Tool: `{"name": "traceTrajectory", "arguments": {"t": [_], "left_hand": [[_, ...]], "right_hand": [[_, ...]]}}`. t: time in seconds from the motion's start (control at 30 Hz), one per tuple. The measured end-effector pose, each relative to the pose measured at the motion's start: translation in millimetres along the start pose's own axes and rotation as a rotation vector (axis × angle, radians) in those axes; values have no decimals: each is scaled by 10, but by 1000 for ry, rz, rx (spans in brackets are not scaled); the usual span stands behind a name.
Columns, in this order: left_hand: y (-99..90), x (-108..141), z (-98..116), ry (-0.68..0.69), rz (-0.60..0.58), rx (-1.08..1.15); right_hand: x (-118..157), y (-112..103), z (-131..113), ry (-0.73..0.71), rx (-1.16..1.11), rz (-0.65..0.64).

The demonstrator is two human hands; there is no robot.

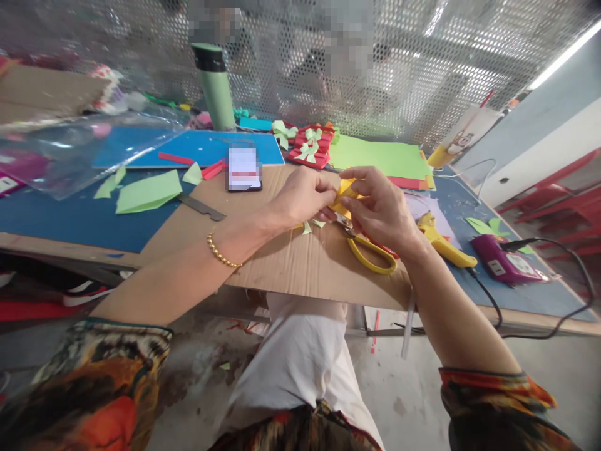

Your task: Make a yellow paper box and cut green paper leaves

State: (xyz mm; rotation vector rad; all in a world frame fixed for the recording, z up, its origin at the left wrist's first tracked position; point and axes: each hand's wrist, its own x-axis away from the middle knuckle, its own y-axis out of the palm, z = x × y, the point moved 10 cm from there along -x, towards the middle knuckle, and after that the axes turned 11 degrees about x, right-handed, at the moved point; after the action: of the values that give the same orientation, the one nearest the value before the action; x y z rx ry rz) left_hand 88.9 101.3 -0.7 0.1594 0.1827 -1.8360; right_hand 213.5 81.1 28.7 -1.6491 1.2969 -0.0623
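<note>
Between my two hands is a small piece of yellow paper (346,199), raised a little above the cardboard sheet (282,263). My left hand (305,197) pinches its left edge with closed fingers. On the other side my right hand (380,203) grips the same paper between thumb and fingers, hiding part of it. Beneath my right hand lie yellow-handled scissors (373,255), their blades partly covered. Small pale green paper scraps (307,228) rest on the cardboard below my fingers.
A phone (243,168) and a metal blade (201,207) lie to the left. Red boxes with green bows (310,147) and green sheets (375,156) sit behind. At right are a yellow glue gun (444,241) and a purple power strip (507,260) with cords. A green bottle (216,91) stands at the back.
</note>
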Motion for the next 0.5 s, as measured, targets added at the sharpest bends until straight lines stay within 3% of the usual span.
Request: {"name": "traceTrajectory", "arguments": {"t": [0.5], "left_hand": [[27,26,-30,-39,-21,54]], "right_hand": [[-1,21,36,8,21,-5]]}}
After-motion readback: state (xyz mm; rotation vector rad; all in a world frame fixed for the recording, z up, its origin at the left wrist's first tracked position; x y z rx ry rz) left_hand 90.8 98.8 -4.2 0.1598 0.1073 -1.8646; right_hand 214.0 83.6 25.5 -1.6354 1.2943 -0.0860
